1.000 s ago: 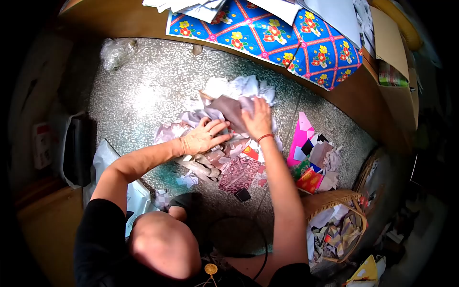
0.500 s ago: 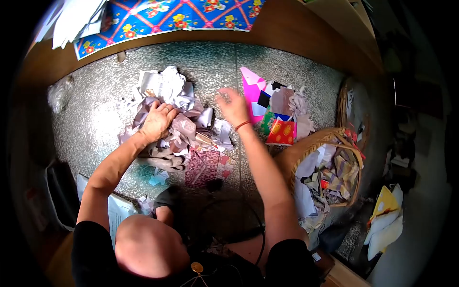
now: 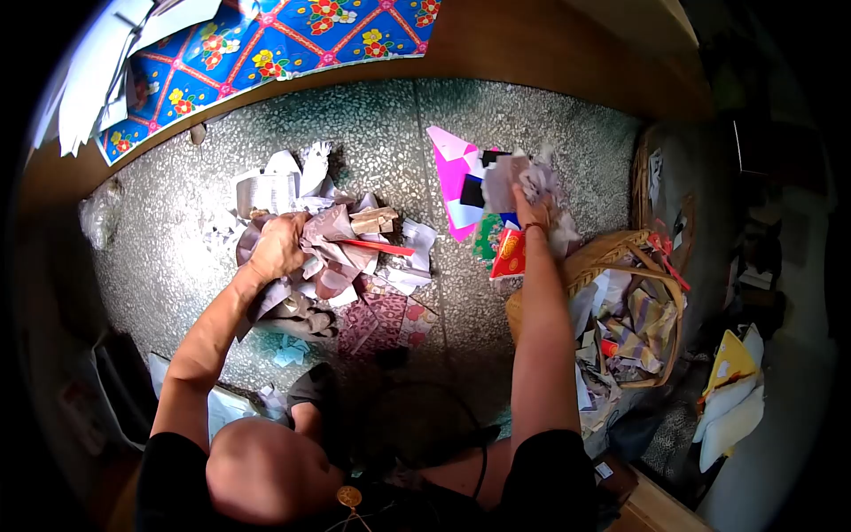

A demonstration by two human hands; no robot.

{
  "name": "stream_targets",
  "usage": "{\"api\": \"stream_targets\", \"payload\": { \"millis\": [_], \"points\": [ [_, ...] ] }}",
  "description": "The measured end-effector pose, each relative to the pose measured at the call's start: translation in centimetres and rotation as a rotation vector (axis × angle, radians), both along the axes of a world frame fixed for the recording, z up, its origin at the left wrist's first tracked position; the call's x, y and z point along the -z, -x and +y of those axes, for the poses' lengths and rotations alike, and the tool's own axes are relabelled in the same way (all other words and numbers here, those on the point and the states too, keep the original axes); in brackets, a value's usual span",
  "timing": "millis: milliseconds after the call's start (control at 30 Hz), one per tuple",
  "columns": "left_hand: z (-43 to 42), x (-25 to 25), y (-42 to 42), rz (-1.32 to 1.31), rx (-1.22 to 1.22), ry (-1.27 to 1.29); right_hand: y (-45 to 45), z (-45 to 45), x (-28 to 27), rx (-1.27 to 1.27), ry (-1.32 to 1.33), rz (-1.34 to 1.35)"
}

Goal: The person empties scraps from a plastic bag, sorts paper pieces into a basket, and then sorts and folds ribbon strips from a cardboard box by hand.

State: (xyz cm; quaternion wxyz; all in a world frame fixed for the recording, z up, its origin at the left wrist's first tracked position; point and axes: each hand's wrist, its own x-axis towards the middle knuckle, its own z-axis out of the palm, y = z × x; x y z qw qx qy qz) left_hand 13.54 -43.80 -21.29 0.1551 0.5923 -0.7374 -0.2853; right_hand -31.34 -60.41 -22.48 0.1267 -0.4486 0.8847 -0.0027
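My left hand (image 3: 279,246) is closed on crumpled mauve paper (image 3: 330,238) in the scrap pile on the left of the speckled floor. White printed sheets (image 3: 266,191) lie behind it, and a red strip (image 3: 377,247) and a torn brown piece (image 3: 374,220) stick out on the right. At the other pile, my right hand (image 3: 532,210), with a cord on the wrist, has its fingers round pale crumpled paper (image 3: 539,180), blurred and partly hiding the fingertips. Beside it lie a pink sheet (image 3: 450,177), a green patterned piece (image 3: 487,235) and a red envelope (image 3: 508,254).
A wicker basket (image 3: 581,266) full of paper scraps stands at the right. Patterned pink paper (image 3: 386,315) and a grey glove-like cloth (image 3: 301,319) lie near my foot. Across the back runs a wooden edge (image 3: 496,66) with a blue floral covering (image 3: 292,40).
My right hand has moved right, from between the piles onto the right pile's crumpled paper. My left hand has closed and pulled up mauve paper; the red strip and brown piece now show.
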Motion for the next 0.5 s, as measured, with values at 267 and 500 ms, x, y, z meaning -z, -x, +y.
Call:
{"api": "stream_targets", "payload": {
  "millis": [267,500],
  "points": [
    [-1.0,-1.1,8.1,0.271,-0.161,-0.133,-13.7,6.2,0.4,-0.548,0.087,-0.093],
    [-3.3,-2.2,12.4,1.192,-0.504,-0.244,-17.1,10.0,0.1,-0.568,0.338,-1.016]
  ]
}}
